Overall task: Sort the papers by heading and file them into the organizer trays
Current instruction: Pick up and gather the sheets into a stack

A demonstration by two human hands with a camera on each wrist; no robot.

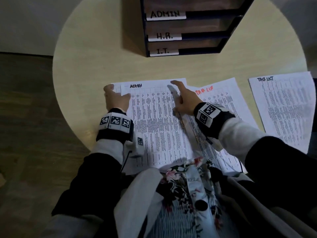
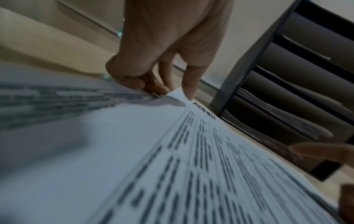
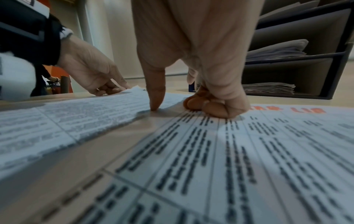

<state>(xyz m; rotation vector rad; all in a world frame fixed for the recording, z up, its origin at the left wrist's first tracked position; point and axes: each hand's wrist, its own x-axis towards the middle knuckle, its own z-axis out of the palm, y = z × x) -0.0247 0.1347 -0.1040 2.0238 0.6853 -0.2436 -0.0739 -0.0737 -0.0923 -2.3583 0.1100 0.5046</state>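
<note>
A printed sheet headed ADMIN (image 1: pixel 159 121) tops a stack at the table's near middle. My left hand (image 1: pixel 118 95) is at the stack's far left corner, where thumb and curled fingers pinch the top sheet's raised corner (image 2: pixel 177 92). My right hand (image 1: pixel 178 93) lies on the sheet's far right edge. Its index finger and thumb (image 3: pixel 156 97) are straight and press down, while its other fingers are curled with knuckles resting on a red-headed paper (image 3: pixel 268 144). The dark organizer (image 1: pixel 145 36) stands beyond, with trays labelled ADMIN (image 1: pixel 165 14), H.R. and I.T.
A third sheet with a black heading (image 1: pixel 283 103) lies at the table's right edge. The red-headed paper (image 1: pixel 219 97) sits partly under the ADMIN stack. The organizer's lower trays hold papers (image 3: pixel 268 89). Bare round tabletop (image 1: pixel 103 66) stretches between papers and organizer.
</note>
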